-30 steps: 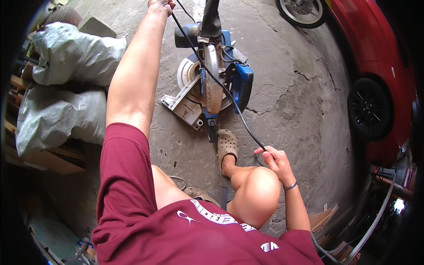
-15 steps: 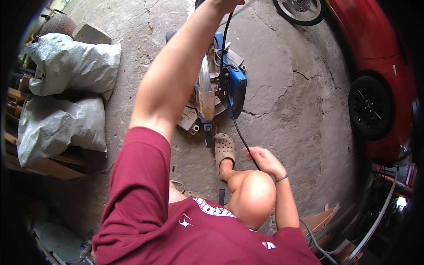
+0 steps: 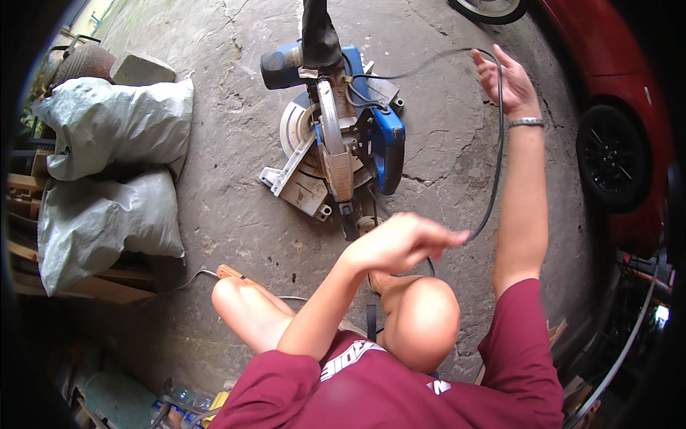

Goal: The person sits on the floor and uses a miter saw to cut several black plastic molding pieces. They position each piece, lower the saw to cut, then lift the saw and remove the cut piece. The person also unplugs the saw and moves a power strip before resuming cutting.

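Note:
My right hand is raised at the upper right, with a black cord looped over its curled fingers. My left hand is low in the middle, on or beside the lower part of that cord, its fingers blurred. Between and beyond my hands, a blue and silver miter saw rests on the cracked concrete, a black dust bag on top and the cord running from its upper side. My bent knees are below it; an orange object with a grey cable lies by the left one.
Two white sacks lie at the left over wooden scraps, with a concrete block behind. A red car lines the right side near another wheel. Clutter fills the lower left.
My left hand has come down from the top to the middle, while my right hand has risen from beside my knee to the upper right, taking the cord's loop rightward.

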A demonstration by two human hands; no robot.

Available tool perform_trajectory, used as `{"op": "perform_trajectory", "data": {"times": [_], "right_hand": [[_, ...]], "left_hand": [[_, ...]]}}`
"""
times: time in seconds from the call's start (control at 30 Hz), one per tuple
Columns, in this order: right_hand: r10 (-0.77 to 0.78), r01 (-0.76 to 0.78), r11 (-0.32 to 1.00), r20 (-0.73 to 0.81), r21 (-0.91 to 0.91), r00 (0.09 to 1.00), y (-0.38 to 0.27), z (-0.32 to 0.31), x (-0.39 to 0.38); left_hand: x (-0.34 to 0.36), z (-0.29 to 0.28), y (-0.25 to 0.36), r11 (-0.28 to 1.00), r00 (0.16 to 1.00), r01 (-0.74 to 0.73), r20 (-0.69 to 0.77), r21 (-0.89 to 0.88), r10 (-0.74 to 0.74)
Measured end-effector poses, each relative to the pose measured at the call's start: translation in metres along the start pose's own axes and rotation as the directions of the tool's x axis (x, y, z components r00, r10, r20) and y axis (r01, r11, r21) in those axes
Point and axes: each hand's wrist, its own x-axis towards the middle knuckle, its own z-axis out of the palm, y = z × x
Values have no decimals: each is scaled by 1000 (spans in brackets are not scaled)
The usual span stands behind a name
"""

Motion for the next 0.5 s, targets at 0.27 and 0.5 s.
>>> {"op": "perform_trajectory", "data": {"times": [0.27, 0.5], "right_hand": [[-342, 274, 757, -3, -593, 940, 115, 81, -138], [387, -41, 455, 156, -889, 909, 315, 47, -142]], "left_hand": [[-141, 51, -98, 745, 866, 494, -181, 448, -465], [-98, 24, -96, 874, 631, 223, -619, -432, -467]]}}
